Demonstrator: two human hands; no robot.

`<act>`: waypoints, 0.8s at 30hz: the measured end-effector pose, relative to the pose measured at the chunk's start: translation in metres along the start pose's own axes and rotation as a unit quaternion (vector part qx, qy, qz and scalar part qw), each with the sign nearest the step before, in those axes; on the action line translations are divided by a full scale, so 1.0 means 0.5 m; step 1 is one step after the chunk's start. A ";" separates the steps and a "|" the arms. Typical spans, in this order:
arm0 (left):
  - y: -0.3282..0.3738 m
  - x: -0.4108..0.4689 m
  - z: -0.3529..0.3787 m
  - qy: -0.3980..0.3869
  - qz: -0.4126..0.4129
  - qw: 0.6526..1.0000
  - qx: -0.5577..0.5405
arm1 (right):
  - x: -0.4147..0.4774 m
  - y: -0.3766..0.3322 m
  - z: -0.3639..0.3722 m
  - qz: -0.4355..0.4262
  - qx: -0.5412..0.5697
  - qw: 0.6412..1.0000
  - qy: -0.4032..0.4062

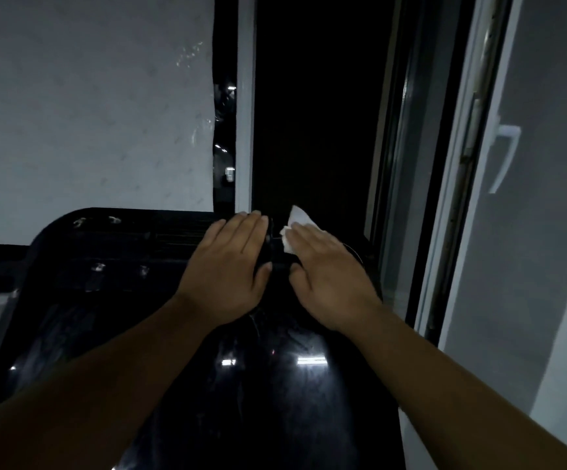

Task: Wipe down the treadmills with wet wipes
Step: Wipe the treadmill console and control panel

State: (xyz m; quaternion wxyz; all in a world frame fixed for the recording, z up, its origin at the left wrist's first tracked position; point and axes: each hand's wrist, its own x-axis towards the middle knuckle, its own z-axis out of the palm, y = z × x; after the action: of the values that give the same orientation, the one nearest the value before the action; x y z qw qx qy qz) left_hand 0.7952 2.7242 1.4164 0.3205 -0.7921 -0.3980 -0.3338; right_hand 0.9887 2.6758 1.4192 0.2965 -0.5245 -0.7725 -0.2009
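Note:
The treadmill's glossy black console (112, 300) fills the lower middle of the dim head view. My left hand (231, 266) lies on its far right part with straight fingers, fingertips at the top edge. Just to the right, my right hand (329, 276) presses a white wet wipe (295, 228) flat against the console's far right corner. The wipe sticks out beyond my fingertips, and part of it is hidden under the palm. A small dark gap separates the two hands.
A pale frosted window pane (88, 106) stands behind the console. A dark opening (316, 106) runs up between white frames. An open white window sash with a handle (504, 154) is at the right, close to my right forearm.

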 end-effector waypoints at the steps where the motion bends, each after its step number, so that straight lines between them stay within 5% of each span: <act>1: -0.001 0.000 0.001 0.003 0.001 1.000 -0.002 | -0.003 0.014 -0.012 0.011 -0.003 1.000 0.003; 4: 0.000 0.000 0.004 0.004 0.001 1.000 -0.002 | 0.043 0.018 -0.027 0.085 0.004 0.996 0.011; 9: -0.007 -0.002 0.006 0.008 0.010 1.000 -0.011 | 0.011 -0.031 -0.001 0.016 0.015 1.000 -0.019; 13: -0.006 -0.002 0.006 0.004 0.006 1.000 -0.003 | 0.047 0.017 -0.030 0.089 -0.017 0.996 -0.013; 18: -0.013 -0.004 0.012 0.009 0.013 1.000 -0.009 | 0.032 -0.042 -0.003 0.005 0.002 1.000 -0.031; 24: -0.009 -0.004 0.012 0.009 0.008 1.000 -0.013 | 0.076 -0.032 -0.015 0.059 -0.013 0.998 -0.031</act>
State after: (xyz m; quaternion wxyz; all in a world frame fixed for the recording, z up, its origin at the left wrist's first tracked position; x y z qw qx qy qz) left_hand 0.7922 2.7303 1.4123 0.3166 -0.7962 -0.3848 -0.3431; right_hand 0.9653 2.6915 1.4502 0.2765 -0.5792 -0.7462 -0.1768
